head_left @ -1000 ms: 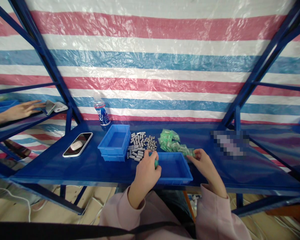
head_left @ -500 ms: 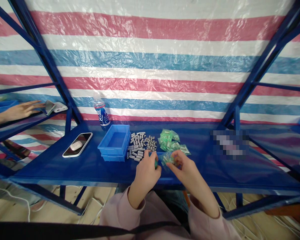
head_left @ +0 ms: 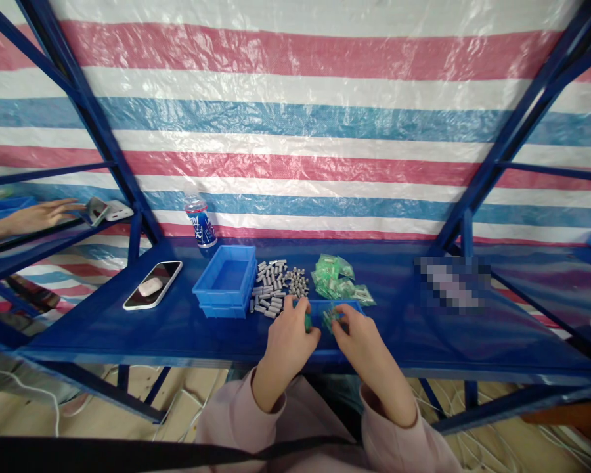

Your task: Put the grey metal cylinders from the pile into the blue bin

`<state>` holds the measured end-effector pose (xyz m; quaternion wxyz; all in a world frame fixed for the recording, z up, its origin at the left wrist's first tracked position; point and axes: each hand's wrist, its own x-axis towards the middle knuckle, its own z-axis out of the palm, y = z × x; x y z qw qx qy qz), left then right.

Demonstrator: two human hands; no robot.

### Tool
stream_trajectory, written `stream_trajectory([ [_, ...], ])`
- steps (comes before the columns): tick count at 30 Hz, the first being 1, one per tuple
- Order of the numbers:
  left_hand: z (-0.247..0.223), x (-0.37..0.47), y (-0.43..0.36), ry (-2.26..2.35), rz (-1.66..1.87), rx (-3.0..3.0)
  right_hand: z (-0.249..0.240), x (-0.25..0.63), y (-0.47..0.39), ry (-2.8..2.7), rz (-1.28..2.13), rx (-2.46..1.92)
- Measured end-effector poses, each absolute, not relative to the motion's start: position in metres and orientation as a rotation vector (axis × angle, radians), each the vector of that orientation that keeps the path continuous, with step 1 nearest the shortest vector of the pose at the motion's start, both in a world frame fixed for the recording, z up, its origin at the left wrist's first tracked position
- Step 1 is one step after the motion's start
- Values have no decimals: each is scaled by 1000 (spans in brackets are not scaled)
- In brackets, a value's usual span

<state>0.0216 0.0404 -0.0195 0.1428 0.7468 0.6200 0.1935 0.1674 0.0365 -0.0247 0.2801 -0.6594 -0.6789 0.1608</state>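
My left hand (head_left: 291, 335) is closed around something green, mostly hidden by the fingers, over the left side of a shallow blue tray (head_left: 349, 305). My right hand (head_left: 357, 332) pinches a small clear-green plastic bag (head_left: 329, 318) above the same tray; what is inside the bag is too small to make out. Just beyond my left hand lie short grey metal cylinders (head_left: 270, 284) and a heap of smaller metal pieces (head_left: 298, 282). A pile of green plastic bags (head_left: 329, 279) sits behind the tray.
Two stacked blue bins (head_left: 224, 289) stand left of the metal parts. Farther left are a phone (head_left: 165, 279) with a white case (head_left: 150, 286) on it and a bottle (head_left: 200, 223). Another person's hand (head_left: 49, 213) reaches in at the left. A blurred patch (head_left: 453, 282) lies right.
My right hand has shifted slightly left and down with the bag, bringing it over the tray and uncovering more of the tray's back rim. My left hand has hardly moved.
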Motion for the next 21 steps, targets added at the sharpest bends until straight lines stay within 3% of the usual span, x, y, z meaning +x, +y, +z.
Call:
stream_trajectory([
  [21,-23,20,40,1697,684,2133,-21,163,28,-2053,716,-1368],
])
